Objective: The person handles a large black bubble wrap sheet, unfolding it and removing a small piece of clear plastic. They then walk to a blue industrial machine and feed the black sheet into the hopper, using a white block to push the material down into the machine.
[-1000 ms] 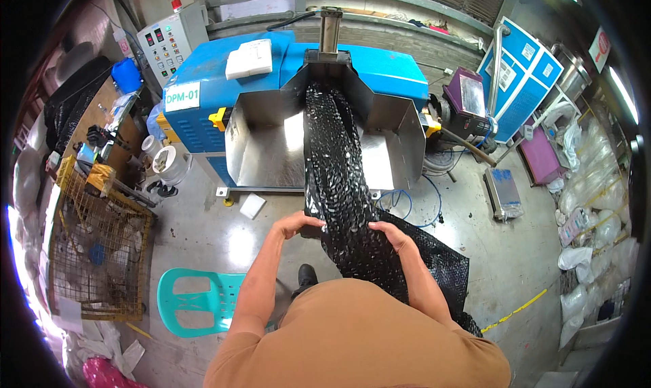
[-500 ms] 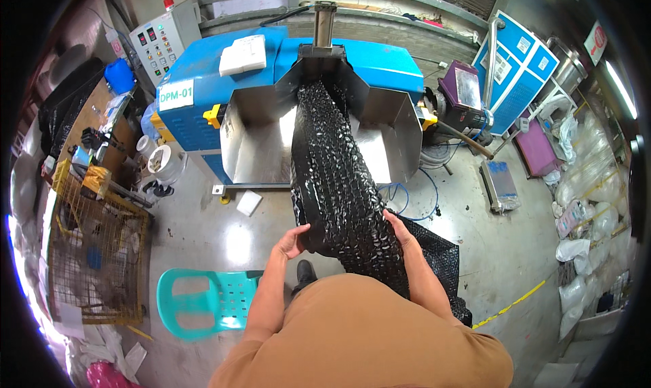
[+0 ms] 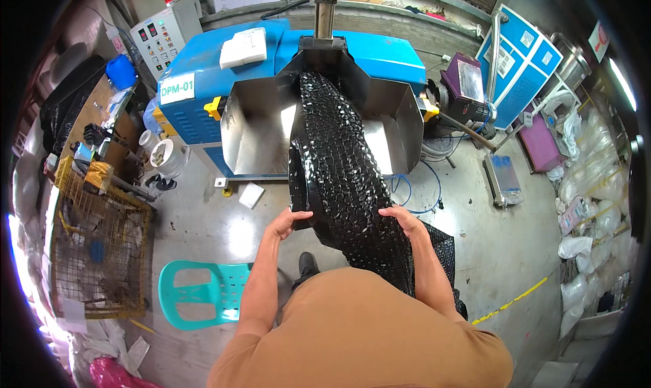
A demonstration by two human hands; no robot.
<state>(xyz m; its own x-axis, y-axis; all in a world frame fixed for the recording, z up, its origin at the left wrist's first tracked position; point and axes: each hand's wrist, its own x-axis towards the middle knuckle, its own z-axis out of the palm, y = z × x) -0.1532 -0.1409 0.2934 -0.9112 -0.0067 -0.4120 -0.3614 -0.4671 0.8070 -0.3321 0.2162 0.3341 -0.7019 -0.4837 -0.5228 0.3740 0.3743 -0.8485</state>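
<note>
A long black sheet of bubble wrap (image 3: 346, 164) runs from the dark mouth of a blue machine (image 3: 203, 69) down toward my body. Its surface is bumpy and shiny, and a loose flap hangs along its left edge. My left hand (image 3: 287, 223) pinches that left edge, thumb on top. On the opposite side my right hand (image 3: 403, 220) grips the right edge, its thumb lying over the wrap and the other fingers mostly hidden beneath. Beyond my right forearm the wrap trails down to the floor. A steel hopper (image 3: 254, 140) flanks the wrap on both sides.
A turquoise plastic chair (image 3: 215, 279) stands at my left, before a yellow wire cage (image 3: 102, 245). A grey control panel (image 3: 164, 39) is at the far left. A blue hose (image 3: 434, 197) and a metal platform scale (image 3: 502, 181) lie on the floor to the right.
Both hands have moved forward, toward the machine, still at the wrap's edges. The wrap has shifted with them, and its left flap now hangs more loosely.
</note>
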